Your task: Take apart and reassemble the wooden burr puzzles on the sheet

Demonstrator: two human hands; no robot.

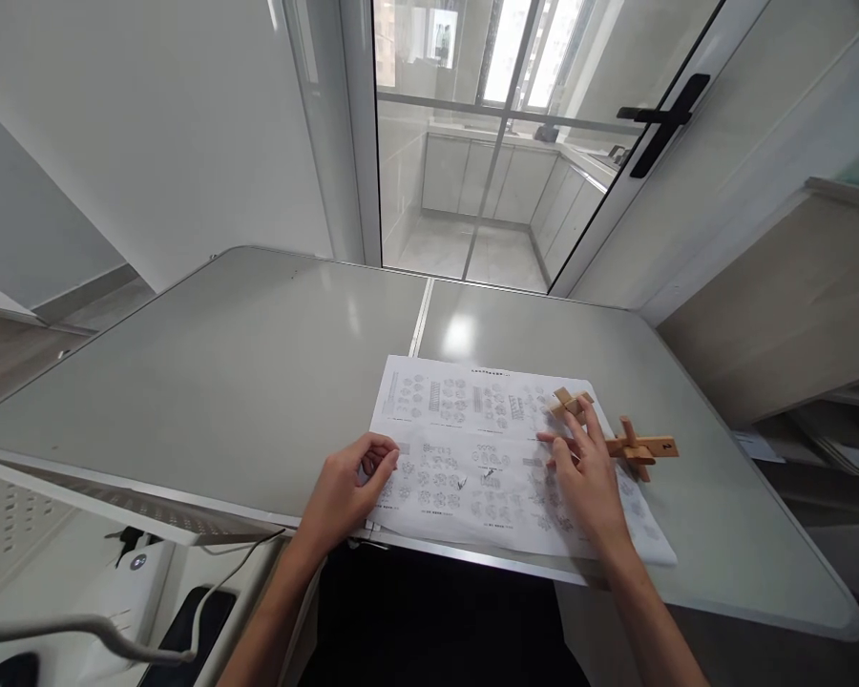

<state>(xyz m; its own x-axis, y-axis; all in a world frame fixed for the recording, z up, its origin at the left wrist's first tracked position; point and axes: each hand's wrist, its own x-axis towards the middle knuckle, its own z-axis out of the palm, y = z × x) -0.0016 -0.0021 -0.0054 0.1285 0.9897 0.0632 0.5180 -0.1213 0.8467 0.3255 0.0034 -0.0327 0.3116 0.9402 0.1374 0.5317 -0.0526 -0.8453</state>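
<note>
My left hand [354, 487] rests at the left edge of a printed sheet [501, 491], its fingers curled in toward the thumb with nothing visible in them. Over the right part of the sheet lies my right hand [587, 468], fingers spread. Its fingertips reach a small light-wood cross-shaped piece [564, 401] and partly cover it. Just right of this hand is a darker wooden piece of crossed bars [634, 448], marked "2" on its right end. The hand hides part of that piece's left side. Rows of small puzzle-like drawings and two dark pen ticks show on the sheet.
The grey table [258, 353] has a metal seam [421, 320] behind the sheet. Beyond stands a glass door with a black handle [662, 119]. At lower left, a cable [100, 630], a white device [136, 582] and a dark phone-like object [193, 639] lie below table height. Shelves stand at right.
</note>
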